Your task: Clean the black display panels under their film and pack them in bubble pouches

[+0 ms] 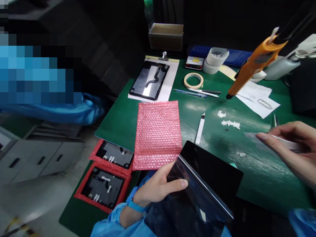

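Observation:
My left hand (161, 186) grips the left side of a glossy black screen panel (212, 164), its thumb lying on top. A clear film (204, 187) curls back across the panel in a bright fold, and a small white tab shows near its lower part. My right hand (293, 148), apart from the panel at the right, pinches a thin whitish, partly see-through strip (251, 135); its exact kind is unclear. A white cutter pen (200, 128) lies just beyond the panel. Beside it is a pink bubble-wrap pouch (158, 131).
An orange electric screwdriver (254, 65) hangs over the green mat. Behind are a masking tape roll (185, 81), pens (190, 93), a clipboard (174, 75) bearing a tablet part (150, 80), and paper scraps (230, 124). More screen parts (103, 187) lie lower left. Someone's blue sleeve (86, 110) is at left.

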`<action>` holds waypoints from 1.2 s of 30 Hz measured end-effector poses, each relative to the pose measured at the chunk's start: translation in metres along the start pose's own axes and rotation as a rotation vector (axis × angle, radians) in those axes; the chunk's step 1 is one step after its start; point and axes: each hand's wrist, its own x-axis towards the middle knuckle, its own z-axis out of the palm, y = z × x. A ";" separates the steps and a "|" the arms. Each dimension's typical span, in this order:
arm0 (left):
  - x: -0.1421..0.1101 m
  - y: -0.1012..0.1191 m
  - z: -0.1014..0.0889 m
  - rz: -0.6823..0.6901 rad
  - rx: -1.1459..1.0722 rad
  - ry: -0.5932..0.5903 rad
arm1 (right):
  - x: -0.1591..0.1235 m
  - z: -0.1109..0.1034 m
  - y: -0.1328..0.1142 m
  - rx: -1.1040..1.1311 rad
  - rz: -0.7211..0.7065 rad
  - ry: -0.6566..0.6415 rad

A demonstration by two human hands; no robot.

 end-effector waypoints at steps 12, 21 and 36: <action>0.002 -0.004 0.000 -0.030 -0.074 0.089 | -0.067 0.012 0.012 0.474 0.631 0.116; -0.003 -0.007 -0.002 -0.036 -0.018 0.117 | -0.072 0.003 -0.010 0.449 0.073 -0.099; -0.006 0.007 0.002 -0.072 -0.011 -0.032 | -0.038 0.024 -0.041 0.006 -0.722 -0.351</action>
